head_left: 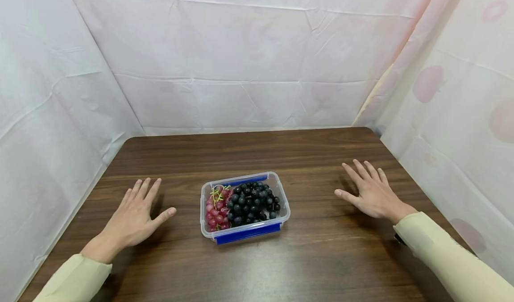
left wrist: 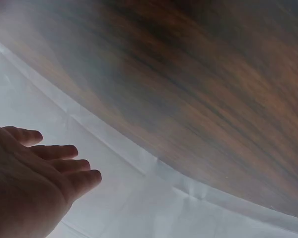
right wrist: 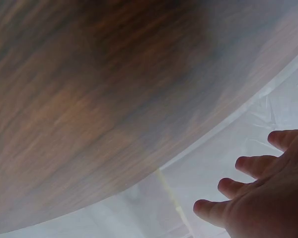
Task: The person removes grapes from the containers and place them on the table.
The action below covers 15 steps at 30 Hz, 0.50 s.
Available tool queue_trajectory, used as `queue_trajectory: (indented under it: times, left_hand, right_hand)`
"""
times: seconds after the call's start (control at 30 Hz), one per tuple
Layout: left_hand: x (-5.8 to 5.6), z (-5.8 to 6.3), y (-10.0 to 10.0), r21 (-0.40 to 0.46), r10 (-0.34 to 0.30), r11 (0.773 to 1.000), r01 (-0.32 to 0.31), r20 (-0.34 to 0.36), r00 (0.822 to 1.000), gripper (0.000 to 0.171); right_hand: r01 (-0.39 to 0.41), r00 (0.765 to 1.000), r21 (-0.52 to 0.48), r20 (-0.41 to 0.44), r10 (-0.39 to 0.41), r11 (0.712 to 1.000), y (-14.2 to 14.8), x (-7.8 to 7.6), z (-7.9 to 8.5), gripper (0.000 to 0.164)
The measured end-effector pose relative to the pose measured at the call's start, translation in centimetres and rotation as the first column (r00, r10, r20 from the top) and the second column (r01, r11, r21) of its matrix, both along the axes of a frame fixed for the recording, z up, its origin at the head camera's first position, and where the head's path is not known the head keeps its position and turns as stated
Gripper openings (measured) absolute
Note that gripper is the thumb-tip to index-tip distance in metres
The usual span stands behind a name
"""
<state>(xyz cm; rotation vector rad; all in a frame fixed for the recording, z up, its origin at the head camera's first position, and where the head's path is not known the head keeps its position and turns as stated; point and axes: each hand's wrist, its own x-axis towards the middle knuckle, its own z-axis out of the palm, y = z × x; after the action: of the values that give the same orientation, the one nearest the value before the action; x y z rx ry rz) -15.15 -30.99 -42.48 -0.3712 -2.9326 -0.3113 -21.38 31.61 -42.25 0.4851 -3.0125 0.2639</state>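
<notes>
roughly midway between the two hands, a clear plastic box [head_left: 283, 198] sits on the brown wooden bench [head_left: 321, 262], turned a little so that its near side slants up toward the right. a long blue clip [head_left: 248, 234] runs along that near side, and another blue strip [head_left: 249, 179] shows along the far one. inside, red grapes [head_left: 217, 212] fill the left end, with thin green stems [head_left: 217, 196] poking out over them. dark grapes [head_left: 250, 204], nearly black, lie right beside the red ones and take up the middle and most of the right.

the left hand [head_left: 134, 213] hangs over the bench to the left of the box, well apart from it, its fingers straight and slightly apart and its thumb pointing out toward the box. the right hand [head_left: 370, 196] hangs over the right part of the bench, farther off from the box, with its fingers fanned wide apart and its thumb also toward the box. both wrist views show a gap between hand and bench. pale yellow-green sleeves [head_left: 445, 250] cover both forearms. creased white sheets [head_left: 249, 47] stand behind the bench and at both sides, the right-hand one printed with faint pink shapes [head_left: 428, 84].
</notes>
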Motion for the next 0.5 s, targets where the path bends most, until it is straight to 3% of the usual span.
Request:
queue_trajectory:
  times: [0.5]
  left_hand:
    - [-0.01,0.12,0.44,0.041,-0.002,0.999,0.002,0.008,1.000,0.091]
  right_hand:
    - [-0.007,1.000,-0.017,-0.010,0.007,1.000,-0.48,0.23,0.07,0.085]
